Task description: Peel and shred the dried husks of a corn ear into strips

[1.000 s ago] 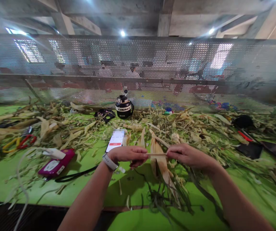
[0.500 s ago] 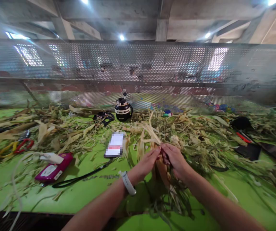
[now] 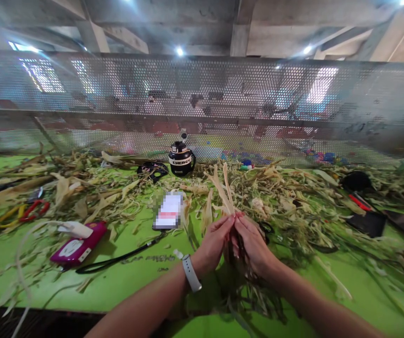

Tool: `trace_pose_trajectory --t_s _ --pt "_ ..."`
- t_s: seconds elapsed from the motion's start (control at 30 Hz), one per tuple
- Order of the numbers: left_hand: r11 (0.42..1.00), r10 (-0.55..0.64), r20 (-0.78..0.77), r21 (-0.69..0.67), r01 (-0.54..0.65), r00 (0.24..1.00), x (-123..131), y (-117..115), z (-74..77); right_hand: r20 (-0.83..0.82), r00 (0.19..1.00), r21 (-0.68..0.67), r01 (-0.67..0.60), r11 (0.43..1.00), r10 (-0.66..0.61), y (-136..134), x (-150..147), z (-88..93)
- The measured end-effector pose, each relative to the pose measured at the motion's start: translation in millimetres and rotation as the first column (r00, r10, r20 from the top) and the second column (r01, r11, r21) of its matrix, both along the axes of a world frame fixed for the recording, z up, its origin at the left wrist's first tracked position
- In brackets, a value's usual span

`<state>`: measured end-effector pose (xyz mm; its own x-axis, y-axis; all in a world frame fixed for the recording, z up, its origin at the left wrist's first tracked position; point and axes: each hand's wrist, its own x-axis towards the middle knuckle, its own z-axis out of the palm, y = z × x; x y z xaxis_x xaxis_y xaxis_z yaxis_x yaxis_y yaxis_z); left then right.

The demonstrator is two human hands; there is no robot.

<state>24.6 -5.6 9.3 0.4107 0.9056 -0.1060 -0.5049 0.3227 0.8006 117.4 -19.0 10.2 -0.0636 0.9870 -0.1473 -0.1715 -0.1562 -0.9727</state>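
Pale dried corn husk strips (image 3: 226, 195) stick up in a narrow V above my fingertips. My left hand (image 3: 213, 241), with a white wristband (image 3: 191, 273) at its wrist, pinches the strips from the left. Right against it, my right hand (image 3: 254, 245) is closed on the same strips, thumbs meeting at the top. Below the hands a darker, stringy bundle of husk and fibres (image 3: 258, 295) hangs down, partly hidden by my fingers and blurred. Another loose husk (image 3: 207, 213) stands just beyond my left hand.
Husk scraps (image 3: 293, 188) cover much of the green table (image 3: 135, 291). A phone (image 3: 168, 210), a magenta power bank (image 3: 78, 246), scissors (image 3: 34, 211) and a black bottle (image 3: 181, 159) lie or stand around. Behind rises a perforated metal screen (image 3: 205, 84).
Both hands have drawn closer together, with the right hand turned more upright. The strip tops have swung more upright and now spread into two points.
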Motion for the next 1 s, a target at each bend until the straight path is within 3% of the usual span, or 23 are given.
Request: trace_pose_trajectory --t_s 0.1,0.2,0.3,0.37,0.43,0.5,0.6,0.8,1.0 --pt "0.998 0.007 0.073 -0.067 -0.002 0.997 -3 3 2.0 -0.027 0.999 0.008 -0.032 0.999 0.032 0 0 4.1" --pt "0.996 0.053 0.138 -0.079 -0.043 0.989 -7 8 3.4 0.064 0.997 0.084 -0.046 0.995 0.040 6 12 16.6" --pt "0.991 0.136 0.160 -0.035 -0.132 0.978 -10 13 4.1 0.258 0.958 0.216 0.070 0.974 -0.126 14 28 27.9" --pt "0.992 0.123 0.144 -0.022 -0.121 0.982 -10 12 5.0 0.297 0.935 0.269 0.115 0.956 -0.196 17 34 30.4" --pt "0.998 0.057 0.116 -0.038 -0.053 0.992 -10 10 6.4 0.216 0.971 0.221 0.051 0.974 -0.100 19 35 28.9" --pt "0.998 -0.011 0.092 -0.064 0.017 0.996 -9 7 8.1 0.025 0.996 0.091 -0.092 0.992 0.090 19 33 25.4" --pt "0.993 -0.068 0.058 -0.088 0.072 0.996 -9 4 10.6 -0.262 0.936 -0.034 -0.253 0.967 0.236 17 30 21.2" --pt "0.985 -0.140 0.015 -0.099 0.140 0.990 -10 2 10.3 -0.439 0.855 -0.014 -0.315 0.949 0.277 17 31 19.0" --pt "0.990 -0.130 0.059 -0.052 0.133 0.990 -7 -3 12.1 -0.459 0.858 0.049 -0.236 0.970 0.232 19 27 16.5"
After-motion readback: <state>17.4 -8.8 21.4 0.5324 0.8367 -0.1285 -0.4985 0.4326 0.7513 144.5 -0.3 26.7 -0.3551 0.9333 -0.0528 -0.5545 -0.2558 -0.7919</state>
